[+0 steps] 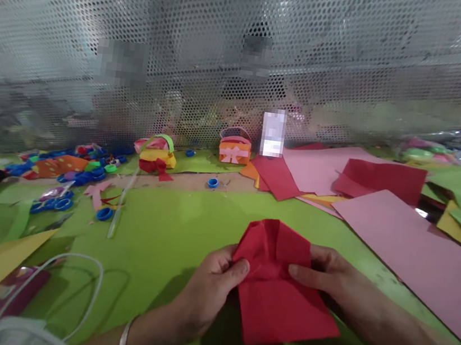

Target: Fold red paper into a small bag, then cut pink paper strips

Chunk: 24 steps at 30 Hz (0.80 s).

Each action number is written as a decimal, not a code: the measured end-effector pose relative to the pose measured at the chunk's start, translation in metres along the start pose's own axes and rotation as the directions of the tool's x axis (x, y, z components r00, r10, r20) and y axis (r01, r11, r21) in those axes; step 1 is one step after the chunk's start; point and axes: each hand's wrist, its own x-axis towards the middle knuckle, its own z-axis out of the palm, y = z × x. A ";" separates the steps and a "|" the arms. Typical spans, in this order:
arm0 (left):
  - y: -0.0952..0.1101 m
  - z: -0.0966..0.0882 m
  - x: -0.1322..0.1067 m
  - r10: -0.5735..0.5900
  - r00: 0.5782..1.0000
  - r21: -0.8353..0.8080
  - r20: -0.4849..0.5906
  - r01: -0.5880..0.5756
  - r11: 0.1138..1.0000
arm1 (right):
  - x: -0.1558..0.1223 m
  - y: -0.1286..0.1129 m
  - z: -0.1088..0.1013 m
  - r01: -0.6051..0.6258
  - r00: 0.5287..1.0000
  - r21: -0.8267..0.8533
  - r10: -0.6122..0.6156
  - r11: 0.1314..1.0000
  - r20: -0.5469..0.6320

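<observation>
A sheet of red paper (280, 309), partly folded, is held just above the green table (158, 202). Its upper part is creased and bent into a pocket-like shape, while the lower flap lies flat and hangs toward me. My left hand (214, 278) pinches its left edge, thumb on top and fingers behind. At the right edge, my right hand (327, 273) grips the same sheet with the thumb across the front. The fingers of both hands are partly hidden behind the paper. A silvery bangle (124, 339) circles my left wrist.
Two small paper baskets, one yellow (158, 154) and one orange (234, 151), stand by the perforated metal panel (187, 48). Pink sheets (410, 258) and other coloured paper lie right. Blue scissors (52, 203), a clear stick (122, 203) and a white cable (99, 280) lie left.
</observation>
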 end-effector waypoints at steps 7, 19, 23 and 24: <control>0.004 0.001 -0.002 -0.034 0.999 0.018 -0.009 0.034 0.999 | 0.006 0.007 -0.007 -0.063 0.990 0.097 0.075 0.993 -0.123; 0.001 -0.010 0.002 -0.076 0.996 0.072 -0.054 0.079 0.994 | 0.005 -0.001 -0.002 0.025 0.998 0.051 -0.022 0.998 -0.059; 0.002 -0.005 0.002 -0.114 0.990 -0.006 -0.084 0.113 0.994 | 0.006 -0.001 -0.006 0.087 0.993 0.017 -0.085 0.996 -0.082; 0.003 -0.003 0.002 -0.126 0.987 -0.033 -0.099 0.123 0.992 | 0.007 0.000 -0.008 0.091 0.993 0.016 -0.089 0.996 -0.077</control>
